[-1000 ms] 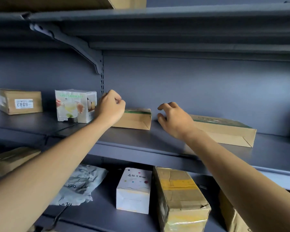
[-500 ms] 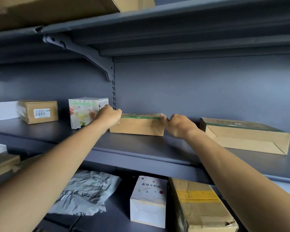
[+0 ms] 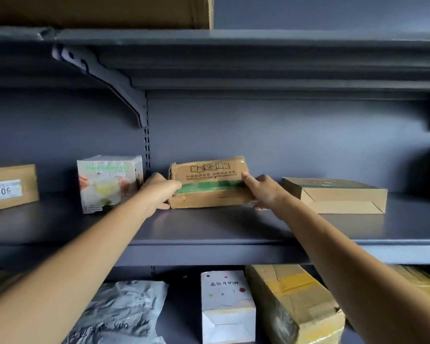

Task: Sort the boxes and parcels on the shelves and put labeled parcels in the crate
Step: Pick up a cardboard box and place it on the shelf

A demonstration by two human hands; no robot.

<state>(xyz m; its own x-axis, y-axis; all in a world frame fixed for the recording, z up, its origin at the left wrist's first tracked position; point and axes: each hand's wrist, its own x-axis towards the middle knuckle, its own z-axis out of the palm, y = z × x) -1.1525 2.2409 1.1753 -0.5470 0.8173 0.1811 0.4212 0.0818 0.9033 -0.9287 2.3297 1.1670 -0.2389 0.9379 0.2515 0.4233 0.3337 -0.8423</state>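
Observation:
A small brown cardboard box with a green tape stripe [image 3: 209, 182] is tipped up on the middle shelf [image 3: 209, 229], its printed top turned toward me. My left hand [image 3: 160, 191] grips its left end and my right hand [image 3: 262, 191] grips its right end. Left of it stands a white "glass handle cup" box [image 3: 108, 183], and farther left a brown box with a white 6083 label [image 3: 9, 187]. A flat brown box with green trim [image 3: 335, 194] lies to the right. No crate is in view.
On the lower shelf lie a grey plastic mailer bag [image 3: 119, 314], a white dotted carton [image 3: 226, 304], a taped brown box [image 3: 296, 304] and another parcel at the far right [image 3: 422, 281]. A large carton [image 3: 97, 11] sits on the shelf above. A bracket [image 3: 109, 80] juts out upper left.
Both hands closed on the ends of the green-taped box and tilted it up from lying flat, so its printed top now faces me. The view moved closer and upward.

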